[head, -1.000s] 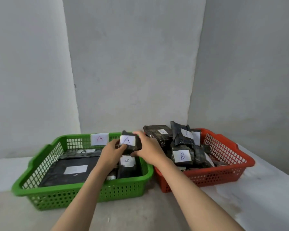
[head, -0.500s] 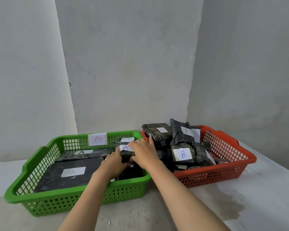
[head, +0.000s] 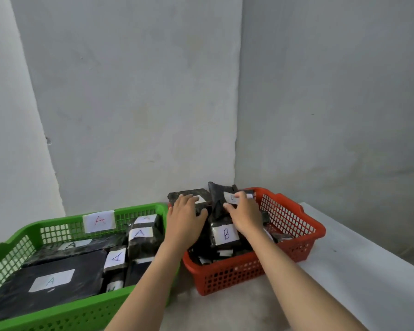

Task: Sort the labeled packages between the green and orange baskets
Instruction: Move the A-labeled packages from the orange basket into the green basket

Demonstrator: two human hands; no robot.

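We see green plastic basket (head: 65, 225) tagged "A", orange plastic basket (head: 296, 225) holding black wrapped package marked "B" (head: 225, 235), our left hand (head: 184, 218) fingers spread flat on black parcel (head: 189, 195), our right hand (head: 245, 215) fingers curled on upright black pouch (head: 216, 194).

Both bare forearms are reaching forward from the lower edge of the view and angling slightly toward each other. The left hand (head: 185, 217) is lying palm down with its back to the camera, fingers extended and slightly spread, and its thumb is sticking out to the right. The right hand (head: 245, 215) is lying palm down just to the right of it, fingers bending a little at the knuckles and pointing up and left, with its thumb reaching left toward the other hand. The two hands are staying close together without touching.
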